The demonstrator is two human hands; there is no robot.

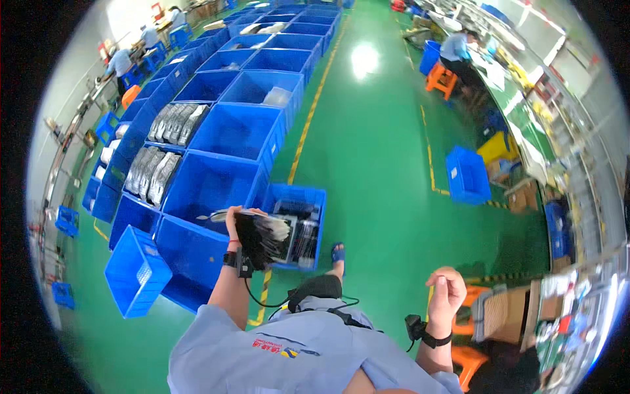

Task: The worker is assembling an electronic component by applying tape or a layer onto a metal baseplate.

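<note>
While the person stands on a green floor (367, 151) looking down, the left hand (235, 220) is raised and grips a thick fanned bundle of dark flat packets (261, 238), fingers wrapped over its top edge. The bundle hangs above the near edge of a small blue crate (296, 226) that sits on the floor and already holds similar dark packets. The right hand (446, 292) is lifted near the person's right side, well apart from the bundle, with fingers curled loosely and nothing visible in it. Both wrists wear black straps with small devices, and a cable runs from the left one.

To the left, long rows of large blue bins (223, 131) stretch away; several hold grey packets, others look bare inside. Another blue crate (467, 174) stands alone to the right, near a yellow floor line (314, 105). Other people in blue sit at a worktop (518, 111) along the right wall and at the far left.
</note>
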